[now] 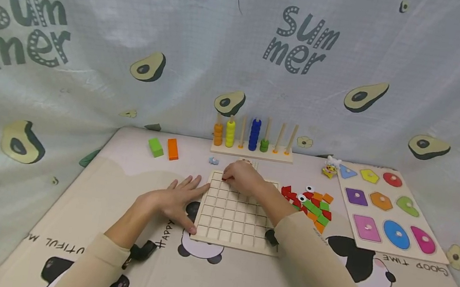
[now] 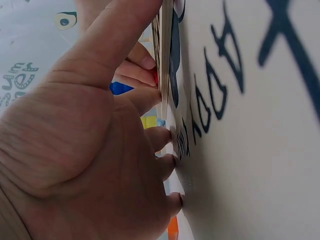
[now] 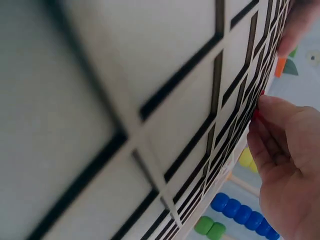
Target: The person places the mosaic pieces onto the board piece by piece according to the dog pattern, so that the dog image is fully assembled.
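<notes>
A wooden grid board (image 1: 227,211) lies flat on the table. My left hand (image 1: 174,200) is spread at its left side, thumb and index finger touching the edge; in the left wrist view the other fingertips (image 2: 174,202) rest on the tablecloth. Over the board's far left corner, my right hand (image 1: 245,177) pinches a small red piece (image 3: 256,114) between thumb and fingers, right at the grid's surface. Most of that piece is hidden by the fingers. Right of the board lies a pile of small red, green and orange tiles (image 1: 313,208), partly behind the right forearm.
A bead stacker (image 1: 251,154) stands behind the board. Green (image 1: 156,148) and orange blocks (image 1: 172,149) lie at the back left. A shape puzzle board (image 1: 394,211) is on the right. Small figurines sit near the back, one blue (image 1: 213,161), one yellow and white (image 1: 330,167).
</notes>
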Tool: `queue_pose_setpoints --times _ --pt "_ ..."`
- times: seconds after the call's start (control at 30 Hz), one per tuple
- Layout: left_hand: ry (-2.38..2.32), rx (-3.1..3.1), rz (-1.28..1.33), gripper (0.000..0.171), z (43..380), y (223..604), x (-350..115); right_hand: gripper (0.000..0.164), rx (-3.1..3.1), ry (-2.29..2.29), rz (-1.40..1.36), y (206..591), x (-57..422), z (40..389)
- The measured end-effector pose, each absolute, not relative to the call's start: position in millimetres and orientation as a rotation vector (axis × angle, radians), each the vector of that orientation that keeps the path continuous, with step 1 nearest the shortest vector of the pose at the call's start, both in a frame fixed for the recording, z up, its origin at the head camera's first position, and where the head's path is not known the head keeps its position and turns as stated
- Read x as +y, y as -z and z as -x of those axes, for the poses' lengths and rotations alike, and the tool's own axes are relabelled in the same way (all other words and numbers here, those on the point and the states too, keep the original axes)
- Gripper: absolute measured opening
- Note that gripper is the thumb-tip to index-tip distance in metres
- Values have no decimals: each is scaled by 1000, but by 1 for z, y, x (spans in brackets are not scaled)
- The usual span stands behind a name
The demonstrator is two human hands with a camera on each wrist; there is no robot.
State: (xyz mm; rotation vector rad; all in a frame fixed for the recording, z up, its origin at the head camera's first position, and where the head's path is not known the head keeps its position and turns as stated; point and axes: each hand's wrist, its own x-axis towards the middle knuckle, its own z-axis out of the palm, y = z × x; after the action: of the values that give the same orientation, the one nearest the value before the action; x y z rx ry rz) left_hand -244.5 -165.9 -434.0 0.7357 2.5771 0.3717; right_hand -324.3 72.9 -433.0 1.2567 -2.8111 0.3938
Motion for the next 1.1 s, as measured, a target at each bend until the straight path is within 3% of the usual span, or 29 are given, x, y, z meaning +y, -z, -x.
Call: queue_pose_setpoints --times 0.33,0.57,0.83,1.1 --pt "-386 2567 -731 127 243 434 -166 16 -2871 -541 -1166 440 78 326" --pt "-383 2574 -722 126 243 435 -166 26 -2925 -662 -1129 420 99 321" --pt "-365 2582 -714 127 245 434 -166 37 -2913 -941 -753 382 194 299" --pt "-365 2577 -708 127 246 434 -164 40 -3112 -808 -311 392 292 283"
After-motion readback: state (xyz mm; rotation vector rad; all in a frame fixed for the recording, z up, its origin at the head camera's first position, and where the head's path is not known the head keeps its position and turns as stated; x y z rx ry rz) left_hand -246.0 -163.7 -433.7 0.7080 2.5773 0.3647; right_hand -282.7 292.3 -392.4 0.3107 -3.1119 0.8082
